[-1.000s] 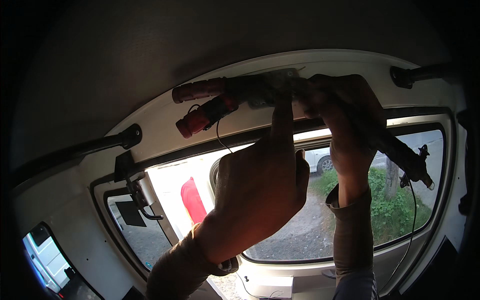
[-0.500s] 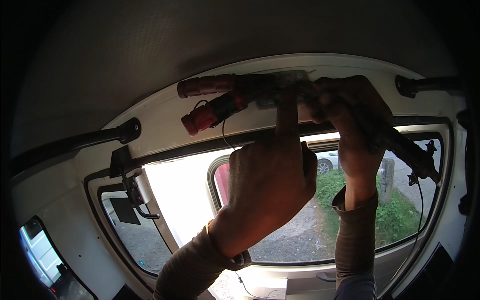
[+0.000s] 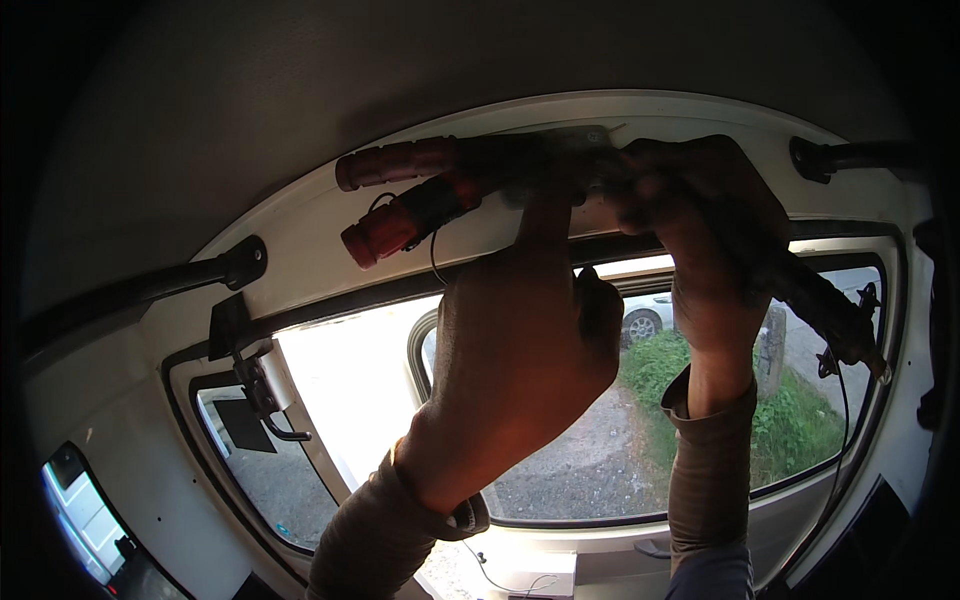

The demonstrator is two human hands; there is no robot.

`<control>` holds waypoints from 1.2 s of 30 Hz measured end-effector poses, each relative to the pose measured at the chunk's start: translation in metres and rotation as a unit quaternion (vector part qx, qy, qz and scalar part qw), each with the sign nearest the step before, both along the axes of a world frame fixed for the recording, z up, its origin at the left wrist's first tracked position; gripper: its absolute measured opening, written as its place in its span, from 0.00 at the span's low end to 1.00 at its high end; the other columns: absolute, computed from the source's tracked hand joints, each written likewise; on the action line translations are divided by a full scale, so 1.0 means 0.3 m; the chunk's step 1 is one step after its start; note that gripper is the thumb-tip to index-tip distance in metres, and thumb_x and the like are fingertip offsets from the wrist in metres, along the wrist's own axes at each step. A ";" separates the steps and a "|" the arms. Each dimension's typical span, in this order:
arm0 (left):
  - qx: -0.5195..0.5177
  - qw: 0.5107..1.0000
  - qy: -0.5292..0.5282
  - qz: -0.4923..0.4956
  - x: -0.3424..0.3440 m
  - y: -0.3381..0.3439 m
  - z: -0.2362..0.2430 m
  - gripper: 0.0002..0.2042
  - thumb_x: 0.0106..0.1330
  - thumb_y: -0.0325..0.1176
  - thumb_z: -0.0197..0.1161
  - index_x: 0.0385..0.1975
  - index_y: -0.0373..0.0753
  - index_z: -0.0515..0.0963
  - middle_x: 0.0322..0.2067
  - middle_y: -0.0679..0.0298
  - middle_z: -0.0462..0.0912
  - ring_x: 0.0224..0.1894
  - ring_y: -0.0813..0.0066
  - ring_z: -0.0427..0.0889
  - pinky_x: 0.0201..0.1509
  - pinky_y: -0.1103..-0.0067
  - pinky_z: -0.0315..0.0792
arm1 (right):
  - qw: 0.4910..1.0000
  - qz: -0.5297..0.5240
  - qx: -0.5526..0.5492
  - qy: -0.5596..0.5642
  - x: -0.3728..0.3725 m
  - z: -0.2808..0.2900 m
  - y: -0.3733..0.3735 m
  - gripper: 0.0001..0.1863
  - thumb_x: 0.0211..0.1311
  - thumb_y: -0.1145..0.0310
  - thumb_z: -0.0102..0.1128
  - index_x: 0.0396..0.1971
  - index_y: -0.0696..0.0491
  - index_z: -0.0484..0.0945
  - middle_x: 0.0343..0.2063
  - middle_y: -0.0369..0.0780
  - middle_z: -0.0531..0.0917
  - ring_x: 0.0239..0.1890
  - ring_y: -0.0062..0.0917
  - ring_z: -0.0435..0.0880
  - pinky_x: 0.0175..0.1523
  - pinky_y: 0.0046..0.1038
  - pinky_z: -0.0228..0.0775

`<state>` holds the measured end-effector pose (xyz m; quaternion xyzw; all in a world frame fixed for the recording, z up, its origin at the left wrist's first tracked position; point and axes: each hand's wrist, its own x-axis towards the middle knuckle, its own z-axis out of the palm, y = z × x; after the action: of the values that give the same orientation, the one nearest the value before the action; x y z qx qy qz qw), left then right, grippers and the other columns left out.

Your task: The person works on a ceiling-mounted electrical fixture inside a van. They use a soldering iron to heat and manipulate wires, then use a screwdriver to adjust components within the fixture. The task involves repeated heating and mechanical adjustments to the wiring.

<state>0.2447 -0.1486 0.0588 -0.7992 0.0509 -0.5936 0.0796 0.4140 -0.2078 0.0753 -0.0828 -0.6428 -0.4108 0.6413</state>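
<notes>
Overhead, a tool with two red-gripped handles point(image 3: 395, 163) lies against a small metal plate point(image 3: 592, 136) on the panel above the window. One handle sits above the other, and the lower has a black band. My left hand point(image 3: 515, 350) reaches up from below, its index finger raised against the tool beside the plate. Its other fingers are curled and mostly hidden, so I cannot see what they hold. My right hand point(image 3: 715, 230) is wrapped round a dark, thick wrapped rod point(image 3: 825, 315) slanting down to the right. Whether this rod joins the tool is hidden in shadow.
A thin wire point(image 3: 845, 420) hangs from the rod's lower end. Black grab bars point(image 3: 150, 290) flank the panel. A latch with a bent handle point(image 3: 275, 390) is at the left, beside a bright opening. Behind my arms is a window point(image 3: 590, 470) in a black seal.
The view has shifted slightly, so the tool and my left hand appear a little further left and the tool higher. Both hands keep much the same grip and position on the tool.
</notes>
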 end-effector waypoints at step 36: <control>-0.041 0.999 0.014 0.028 -0.081 -0.077 -0.006 0.31 0.54 0.18 0.60 0.63 0.34 0.72 0.19 0.61 0.82 0.18 0.75 0.81 0.23 0.79 0.68 | 0.998 0.013 0.018 0.059 0.008 -0.072 -0.078 0.09 0.60 0.82 0.62 0.40 0.59 0.82 0.38 0.41 0.85 0.42 0.23 0.85 0.46 0.26 0.79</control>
<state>0.2204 -0.1716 0.0570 -0.8113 0.0056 -0.5812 0.0625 0.4163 -0.2311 0.0538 -0.0871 -0.5976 -0.4082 0.6846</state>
